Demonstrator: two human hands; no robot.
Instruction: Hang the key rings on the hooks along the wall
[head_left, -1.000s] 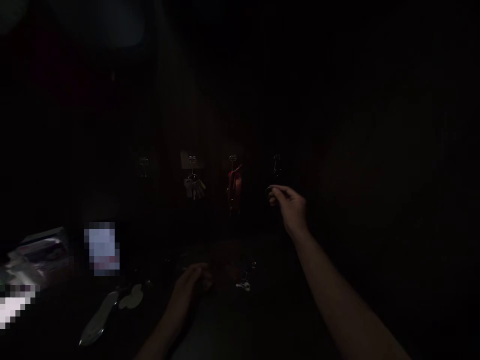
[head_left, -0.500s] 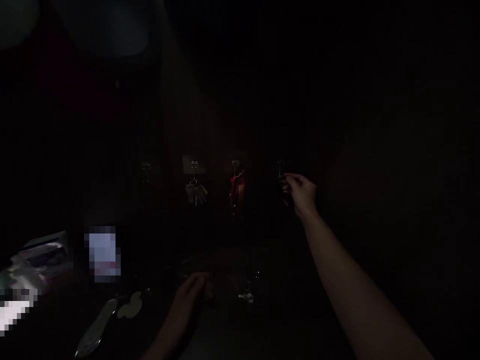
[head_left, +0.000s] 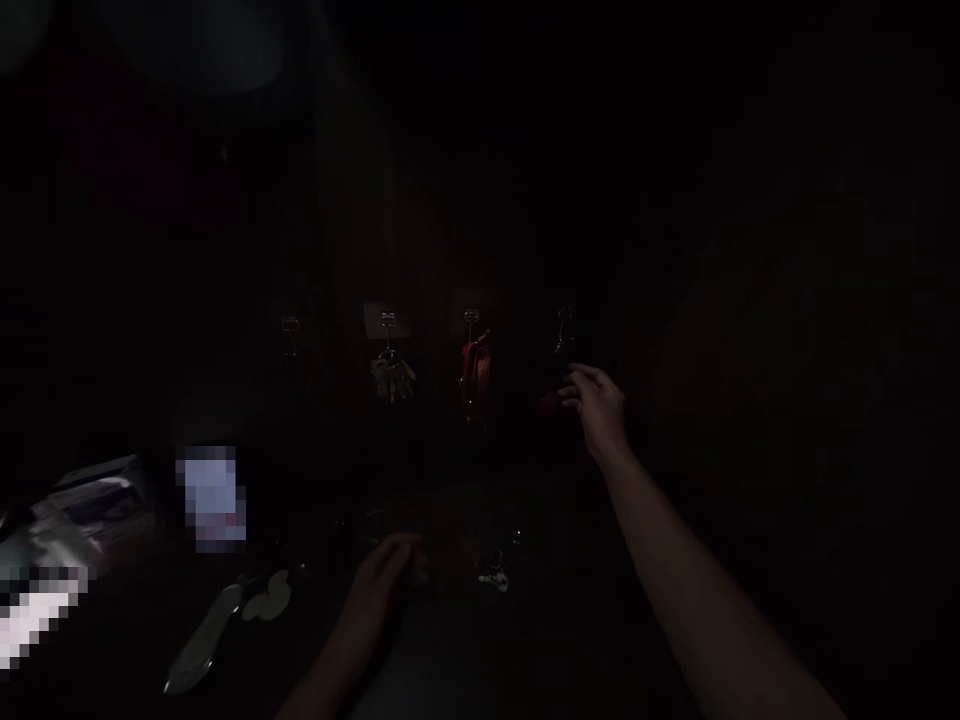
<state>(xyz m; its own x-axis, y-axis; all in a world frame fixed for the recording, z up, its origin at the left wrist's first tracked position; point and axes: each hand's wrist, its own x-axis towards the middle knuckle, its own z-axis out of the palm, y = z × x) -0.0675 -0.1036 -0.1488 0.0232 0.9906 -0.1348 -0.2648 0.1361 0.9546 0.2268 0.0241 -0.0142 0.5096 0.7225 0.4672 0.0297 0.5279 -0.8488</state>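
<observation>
My right hand (head_left: 598, 400) is raised at the rightmost metal hook (head_left: 564, 325), just below it. Its fingertips are slightly apart, beside a dark magenta hanging item (head_left: 550, 402) that is too dim to name. Low in the middle, my left hand (head_left: 391, 568) rests with curled fingers; whatever it holds, if anything, is lost in the dark. To its right lies a small ring with a pale, key-like piece (head_left: 493, 580). A bunch of keys (head_left: 391, 376) hangs from one hook, and a reddish strap-like item (head_left: 476, 378) from another.
A far-left hook (head_left: 291, 325) is faintly visible. At lower left are a lit, pixelated rectangle (head_left: 214, 498), a shiny plastic package (head_left: 97, 505), a long pale object with a shiny edge (head_left: 202, 640) and a pale rounded piece (head_left: 268, 597). Most of the surroundings are very dark.
My right hand has dropped slightly away from the rightmost hook and its fingers have loosened. The magenta item now shows beside it. My left hand stays almost in place.
</observation>
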